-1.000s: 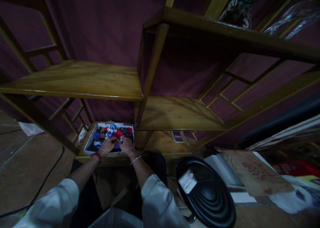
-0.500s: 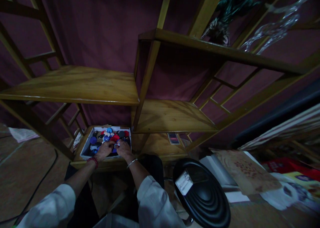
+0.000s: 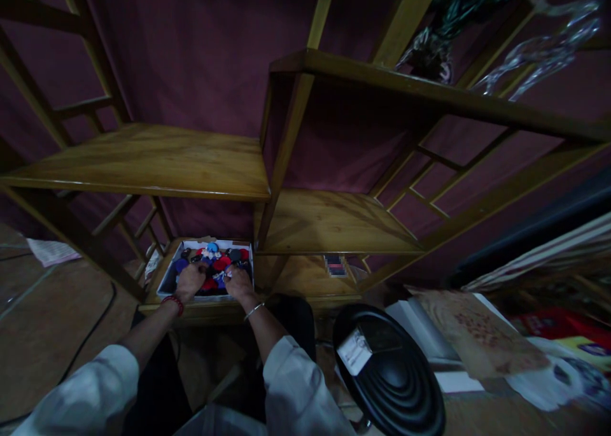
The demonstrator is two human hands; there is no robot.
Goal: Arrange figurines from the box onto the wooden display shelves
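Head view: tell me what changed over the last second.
The left hand has drawn left, away from the right hand; earlier both met over one small piece. Both stay in the white box of coloured pieces on the bottom shelf. The black stool is unmoved.

The left hand (image 3: 189, 279) and right hand (image 3: 237, 281) hide part of the box (image 3: 168, 282); its small pieces (image 3: 224, 261) are too dim to identify; fingertips unseen.

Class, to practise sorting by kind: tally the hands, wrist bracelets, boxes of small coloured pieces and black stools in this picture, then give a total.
Hands: 2, left hand and right hand
Bracelets: 2, red bracelet and silver bracelet
Box of small coloured pieces: 1
Black stool: 1
Total: 6
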